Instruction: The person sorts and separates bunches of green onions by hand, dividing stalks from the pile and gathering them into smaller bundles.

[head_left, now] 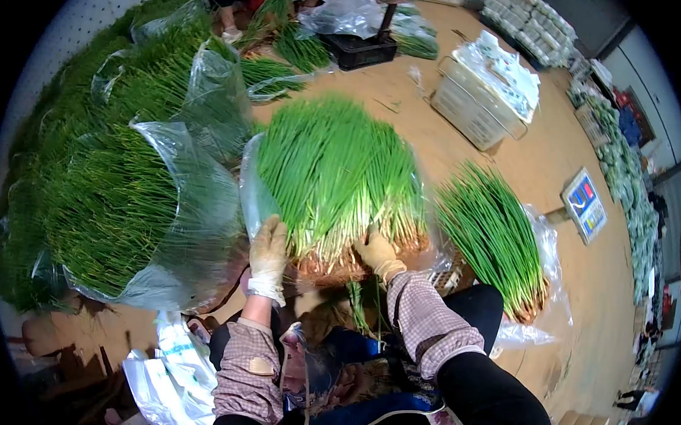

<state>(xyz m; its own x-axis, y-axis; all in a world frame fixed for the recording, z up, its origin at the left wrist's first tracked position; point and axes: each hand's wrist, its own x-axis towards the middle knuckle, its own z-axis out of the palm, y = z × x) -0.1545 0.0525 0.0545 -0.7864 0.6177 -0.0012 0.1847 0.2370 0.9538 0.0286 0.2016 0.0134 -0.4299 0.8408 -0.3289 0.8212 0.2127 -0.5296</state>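
Observation:
A large pile of green onions (335, 167) lies in front of me on a clear plastic sheet (258, 190), its white stems and brown roots towards me. My left hand (269, 249), in a pale work glove, rests against the pile's left edge beside the plastic, with its fingers stretched out. Among the stems near the root ends on the right, my gloved right hand (379, 252) has its thumb and fingers closed round some stalks. A smaller bundle of green onions (495, 238) lies to the right on another plastic sheet (547, 259).
Bagged green onions (117, 203) crowd the left side. A white crate (474, 101) with plastic bags stands back right, near a scale display (584, 204). At the back are a black scale (359, 50) and another person's gloved hand (232, 35). White plastic bags (170, 376) lie lower left.

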